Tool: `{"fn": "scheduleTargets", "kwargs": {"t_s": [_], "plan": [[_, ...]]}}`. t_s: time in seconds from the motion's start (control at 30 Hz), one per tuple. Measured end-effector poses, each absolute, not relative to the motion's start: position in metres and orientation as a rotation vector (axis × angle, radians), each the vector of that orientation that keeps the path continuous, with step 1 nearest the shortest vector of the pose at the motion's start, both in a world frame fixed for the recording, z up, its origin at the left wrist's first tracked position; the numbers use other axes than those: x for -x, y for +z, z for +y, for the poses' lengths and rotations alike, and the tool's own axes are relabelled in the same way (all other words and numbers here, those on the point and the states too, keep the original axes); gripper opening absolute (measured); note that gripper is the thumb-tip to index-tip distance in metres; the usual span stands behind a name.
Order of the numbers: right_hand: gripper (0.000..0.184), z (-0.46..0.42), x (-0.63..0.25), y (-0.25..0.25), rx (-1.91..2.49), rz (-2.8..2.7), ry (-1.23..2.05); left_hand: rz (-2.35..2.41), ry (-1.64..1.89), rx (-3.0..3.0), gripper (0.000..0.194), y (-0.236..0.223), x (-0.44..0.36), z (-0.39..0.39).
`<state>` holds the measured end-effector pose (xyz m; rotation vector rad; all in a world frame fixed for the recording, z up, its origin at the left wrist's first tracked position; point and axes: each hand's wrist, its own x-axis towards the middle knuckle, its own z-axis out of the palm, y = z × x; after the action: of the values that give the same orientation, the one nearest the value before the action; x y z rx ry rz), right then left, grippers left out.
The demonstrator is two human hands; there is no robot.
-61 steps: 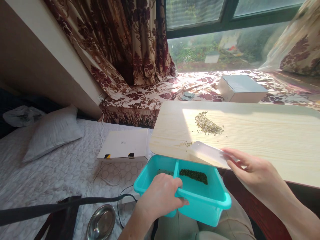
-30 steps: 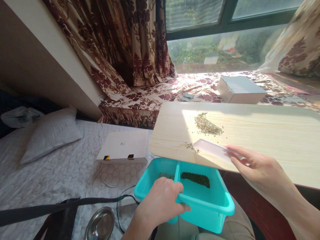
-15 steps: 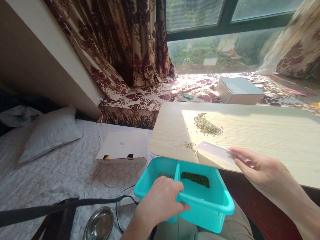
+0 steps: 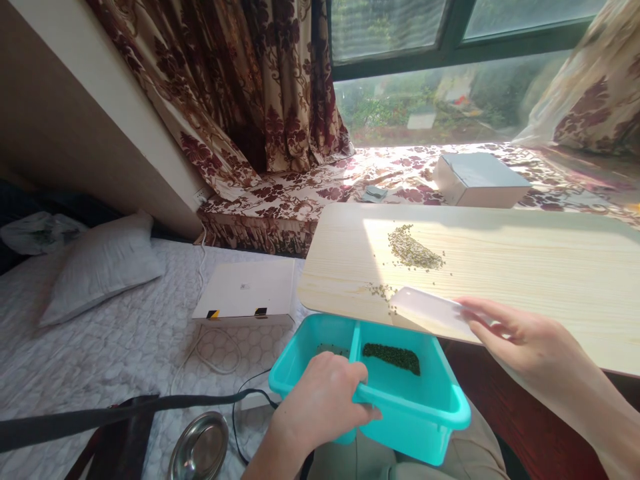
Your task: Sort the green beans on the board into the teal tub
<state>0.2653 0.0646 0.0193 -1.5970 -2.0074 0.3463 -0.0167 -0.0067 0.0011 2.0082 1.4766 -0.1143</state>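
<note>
My left hand (image 4: 327,397) grips the near rim of a turquoise two-compartment bin (image 4: 400,430) below the table's front edge. Dark green beans (image 4: 391,358) lie in its right compartment, and a few small bits show in the left one, partly behind my hand. In my right hand (image 4: 525,340) is a flat whitish plastic scraper (image 4: 433,308), pinched at its right end and resting low over the tabletop. Beside the scraper's far tip is a small scatter of beans (image 4: 381,291). A larger pile of beans (image 4: 414,250) lies farther back on the wooden table (image 4: 540,257).
A white box (image 4: 245,290) sits on the quilted bed (image 4: 173,280) left of the table. Near it are a steel bowl (image 4: 203,445), a black strap (image 4: 165,405) and cables. Another box (image 4: 480,180) stands on the window ledge behind the table.
The scraper has shifted very slightly toward me, along with my right hand. My left hand keeps its hold on the bin, and the bean piles look the same.
</note>
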Motion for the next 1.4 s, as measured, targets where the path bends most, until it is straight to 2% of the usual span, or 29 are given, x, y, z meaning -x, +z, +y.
{"fn": "scheduleTargets", "kwargs": {"t_s": [0.87,1.23,1.4], "plan": [[0.030,0.060,-0.263,0.019,1.613,-2.000,0.347,1.487,-0.114,-1.997,0.028,0.003,0.017,-0.007],[0.028,0.054,-0.257,0.021,1.499,-2.067,0.644,1.488,-0.098,-1.991,0.027,0.004,0.018,-0.006],[0.030,0.060,-0.263,0.022,1.584,-2.016,0.362,1.496,-0.086,-1.983,0.029,0.001,0.020,-0.006]]}}
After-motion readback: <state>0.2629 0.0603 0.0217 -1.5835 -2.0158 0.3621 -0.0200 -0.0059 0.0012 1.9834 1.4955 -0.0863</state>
